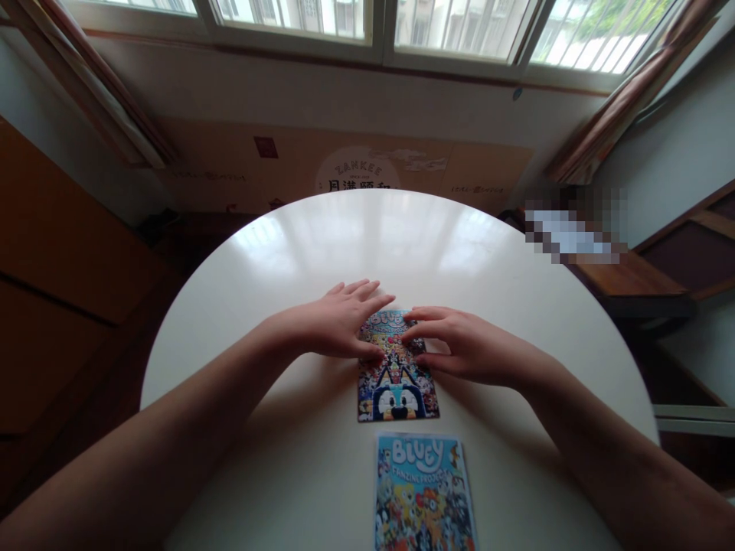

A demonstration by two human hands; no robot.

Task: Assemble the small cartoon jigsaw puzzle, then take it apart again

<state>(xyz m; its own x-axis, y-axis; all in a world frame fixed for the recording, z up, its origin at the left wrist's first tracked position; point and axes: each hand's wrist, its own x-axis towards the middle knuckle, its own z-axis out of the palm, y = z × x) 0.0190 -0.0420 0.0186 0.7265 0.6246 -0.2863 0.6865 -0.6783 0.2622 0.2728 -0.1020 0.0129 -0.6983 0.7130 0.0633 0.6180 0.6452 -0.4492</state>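
On the white round table (310, 474) lies a small colourful jigsaw puzzle (400, 383) with a blue cartoon dog's face at its near end. My left hand (341, 320) rests on its upper left part, fingers spread, thumb on the pictured surface. From the other side my right hand (453, 340) touches the puzzle's right edge and upper part, fingers parted and slightly bent. Neither hand grips anything. Just nearer to me is a matching picture card (423, 490) titled "Bluey", cut off by the bottom of the view.
Beyond the table, a printed cardboard panel (212, 172) stands against the wall under the windows (292, 19). Curtains (97, 84) hang at both sides. A wooden cabinet (51, 252) is on the left, and a wooden chair or bench (628, 275) on the right.
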